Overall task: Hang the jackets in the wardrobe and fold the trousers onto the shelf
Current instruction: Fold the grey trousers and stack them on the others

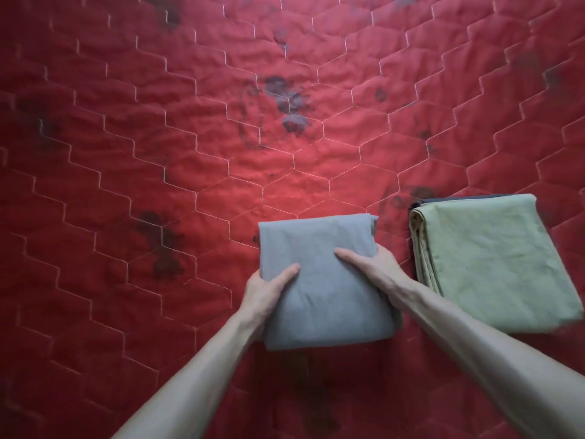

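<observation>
1. Red quilted bedcover [158, 153] with hexagon stitching and dark blotches fills the frame.
2. Folded grey trousers [319, 280] sit lower centre.
3. Left hand [269, 289] and right hand [373, 264] grip its side edges, thumbs on top.
4. Folded green trousers [493, 261] lie just right, atop a dark garment [421, 201].

A red quilted bedcover [133, 128] fills the whole view. Pale stitching runs across it in a pattern of stretched hexagons, and the cloth between the seams puckers in small wrinkles. Dark printed blotches, like faded flowers, are scattered over it: a cluster near the upper middle [286, 101], another at lower left [163, 245], and fainter ones along the top edge and far right. The centre looks brighter than the dim corners.
</observation>
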